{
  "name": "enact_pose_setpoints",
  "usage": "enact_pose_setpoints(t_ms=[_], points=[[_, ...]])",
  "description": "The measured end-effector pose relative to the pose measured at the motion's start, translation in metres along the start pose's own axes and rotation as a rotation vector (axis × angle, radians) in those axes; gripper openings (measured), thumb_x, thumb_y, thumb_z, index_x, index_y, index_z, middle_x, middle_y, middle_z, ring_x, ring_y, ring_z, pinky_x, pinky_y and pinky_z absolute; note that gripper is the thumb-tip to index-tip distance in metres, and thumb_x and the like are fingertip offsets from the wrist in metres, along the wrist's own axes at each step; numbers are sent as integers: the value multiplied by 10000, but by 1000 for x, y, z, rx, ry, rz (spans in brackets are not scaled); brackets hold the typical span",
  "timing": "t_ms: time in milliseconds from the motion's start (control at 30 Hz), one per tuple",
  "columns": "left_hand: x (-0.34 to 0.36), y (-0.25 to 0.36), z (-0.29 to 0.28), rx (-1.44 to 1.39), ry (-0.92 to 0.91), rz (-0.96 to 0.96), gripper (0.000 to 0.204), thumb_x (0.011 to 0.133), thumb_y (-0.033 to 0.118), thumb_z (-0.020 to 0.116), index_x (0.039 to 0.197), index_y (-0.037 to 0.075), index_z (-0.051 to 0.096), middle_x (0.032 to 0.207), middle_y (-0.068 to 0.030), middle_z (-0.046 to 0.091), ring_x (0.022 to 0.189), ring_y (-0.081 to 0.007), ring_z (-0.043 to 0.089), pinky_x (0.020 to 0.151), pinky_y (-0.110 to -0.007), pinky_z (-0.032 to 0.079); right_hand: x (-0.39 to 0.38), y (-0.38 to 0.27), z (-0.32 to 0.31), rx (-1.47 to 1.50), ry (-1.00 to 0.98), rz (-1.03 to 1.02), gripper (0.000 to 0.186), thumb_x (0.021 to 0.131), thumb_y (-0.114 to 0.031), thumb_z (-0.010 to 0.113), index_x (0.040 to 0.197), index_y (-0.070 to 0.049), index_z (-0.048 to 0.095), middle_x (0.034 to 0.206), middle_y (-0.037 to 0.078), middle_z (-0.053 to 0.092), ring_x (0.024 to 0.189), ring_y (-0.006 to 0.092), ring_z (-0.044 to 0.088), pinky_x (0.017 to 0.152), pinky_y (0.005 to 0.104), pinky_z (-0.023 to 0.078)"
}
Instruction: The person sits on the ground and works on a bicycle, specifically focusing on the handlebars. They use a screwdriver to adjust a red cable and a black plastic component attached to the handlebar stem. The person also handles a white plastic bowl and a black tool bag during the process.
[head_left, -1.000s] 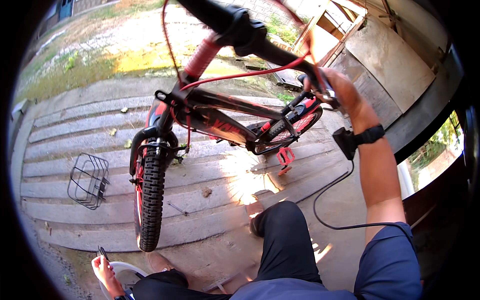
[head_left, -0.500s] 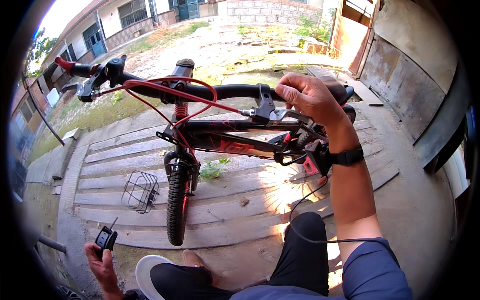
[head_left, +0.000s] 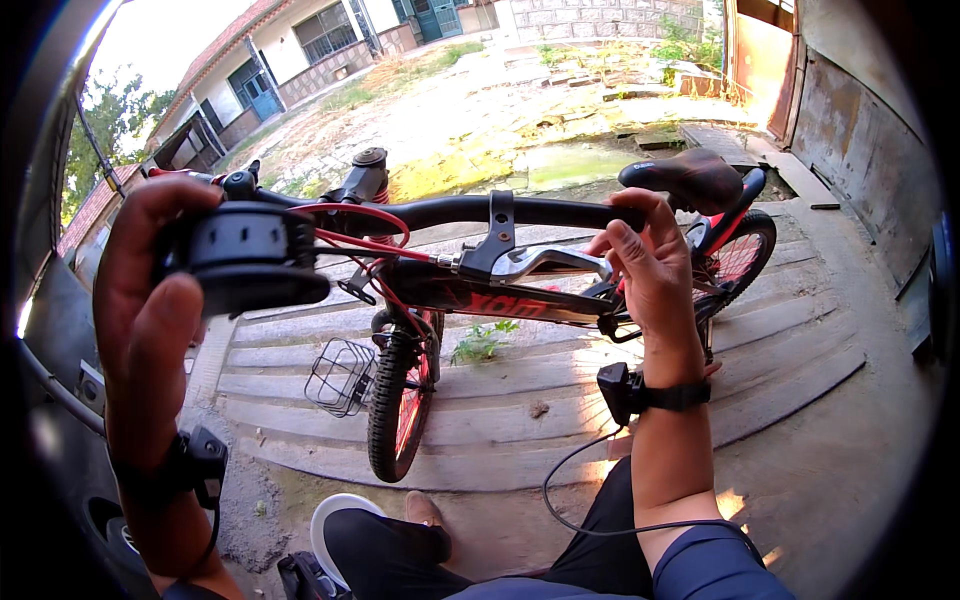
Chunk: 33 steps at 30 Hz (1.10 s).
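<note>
My left hand (head_left: 150, 280), raised close to the camera, grips a black plastic part (head_left: 245, 245) with a rounded body and small slots in its face. Behind it, that part hides the left end of the bicycle handlebar (head_left: 430, 212). My right hand (head_left: 655, 265) has its thumb and fingers closed about the bare right end of the bar. Just below and left of those fingers is the silver brake lever (head_left: 550, 262) on its black clamp (head_left: 495, 240). Red cables (head_left: 375, 245) run from the clamp toward the left. The bicycle frame (head_left: 450, 290) stands sideways before me.
A wire basket (head_left: 340, 377) lies on the slatted paving beside the front wheel (head_left: 395, 410). The saddle (head_left: 685, 178) and rear wheel (head_left: 745, 260) are beyond my right hand. A white rim (head_left: 325, 530) shows by my left leg. A cable hangs from my right wrist strap (head_left: 675, 397).
My left hand has risen from low on the left, bringing the black plastic part up in front of the handlebar. My right hand has shifted to the bar's right end, and the view has turned left.
</note>
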<state>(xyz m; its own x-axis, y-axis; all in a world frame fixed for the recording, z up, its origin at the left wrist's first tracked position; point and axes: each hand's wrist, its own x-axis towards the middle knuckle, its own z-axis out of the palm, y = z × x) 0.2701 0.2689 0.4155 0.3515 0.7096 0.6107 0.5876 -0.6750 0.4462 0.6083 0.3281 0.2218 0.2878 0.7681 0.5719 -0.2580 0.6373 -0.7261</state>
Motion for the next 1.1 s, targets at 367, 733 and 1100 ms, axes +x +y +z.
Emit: enact_pose_setpoints(t_ms=[367,733,1100], points=[[75,43,60,240,-272,169,367,896,330,571,1100,25,577,911,-57,597,811,-97,575,717,-222,458,-5,11,16,141,-27,28,295,950,-160,629,1217,-70,540,793,2,637,697,72,624,540,187,392],[86,55,66,297,-324,156,401,873,374,576,1076,28,592,888,-48,595,794,-94,557,729,-227,439,-4,11,15,148,-49,24,314,950,-189,638,1227,-87,530,803,-10,623,670,69,625,526,179,385],[97,53,66,337,-353,159,413,828,379,559,1048,33,605,871,-54,594,818,-127,576,775,-272,452,-5,12,14,127,-44,-3,317,954,-192,635,1234,-93,523,786,-23,608,655,57,622,511,173,367]])
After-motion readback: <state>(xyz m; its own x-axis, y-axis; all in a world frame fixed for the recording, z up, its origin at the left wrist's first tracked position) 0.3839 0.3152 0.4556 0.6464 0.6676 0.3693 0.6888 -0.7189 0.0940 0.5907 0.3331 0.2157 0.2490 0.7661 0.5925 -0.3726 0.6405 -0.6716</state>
